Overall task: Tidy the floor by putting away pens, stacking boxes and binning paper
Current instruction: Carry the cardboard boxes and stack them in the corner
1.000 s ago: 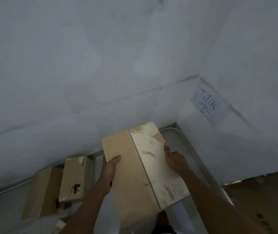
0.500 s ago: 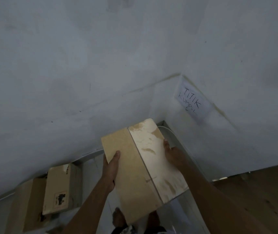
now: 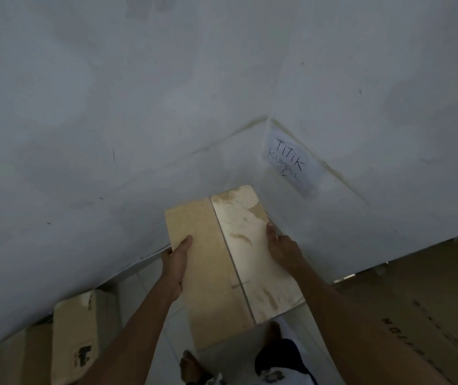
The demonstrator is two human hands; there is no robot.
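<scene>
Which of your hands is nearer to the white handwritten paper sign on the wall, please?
Right. The right hand grips the brown cardboard box just below the white handwritten paper sign; the left hand grips the box's opposite edge, farther left.

Corner position. The left wall (image 3: 83,134) and right wall (image 3: 389,79) meet just behind the box (image 3: 222,273) and close off passage ahead and to the right. A sign (image 3: 291,162) is on the right wall near the corner. The left hand (image 3: 175,262) and right hand (image 3: 283,245) grip the box's sides.

Lower left, a printed box (image 3: 77,337) stands against the wall with a plain box (image 3: 19,357) just beside it. An open strip of floor (image 3: 144,287) lies between the printed box and the left arm. A foot (image 3: 191,365) stands below the box's near end. Cardboard (image 3: 416,301) covers the ground to the right.
</scene>
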